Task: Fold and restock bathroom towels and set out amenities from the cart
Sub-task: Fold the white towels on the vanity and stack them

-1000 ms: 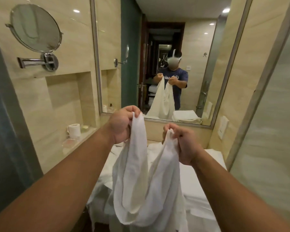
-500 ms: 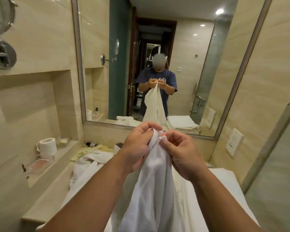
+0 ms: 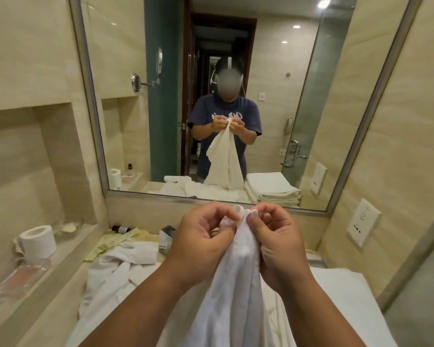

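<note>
A white towel [image 3: 236, 284] hangs bunched from both hands over the vanity counter. My left hand [image 3: 201, 246] and my right hand [image 3: 278, 246] are side by side, each pinching the towel's top edge near a corner. More white linen [image 3: 118, 269] lies crumpled on the counter to the left, and a flat white towel [image 3: 336, 291] lies to the right. Small amenities sit at the counter's back: a dark-capped bottle [image 3: 120, 229], yellow packets [image 3: 115, 242] and a dark sachet [image 3: 168, 234].
A wall mirror [image 3: 161, 71] faces me and reflects a person holding the towel, plus a folded towel stack. On the left ledge stand a toilet roll [image 3: 37, 240] and a clear tray [image 3: 23, 274]. A wall socket [image 3: 363, 225] sits at right beside a glass panel.
My hands came together from apart, joining the towel's two top corners. The view has shifted right and closer to the mirror and counter.
</note>
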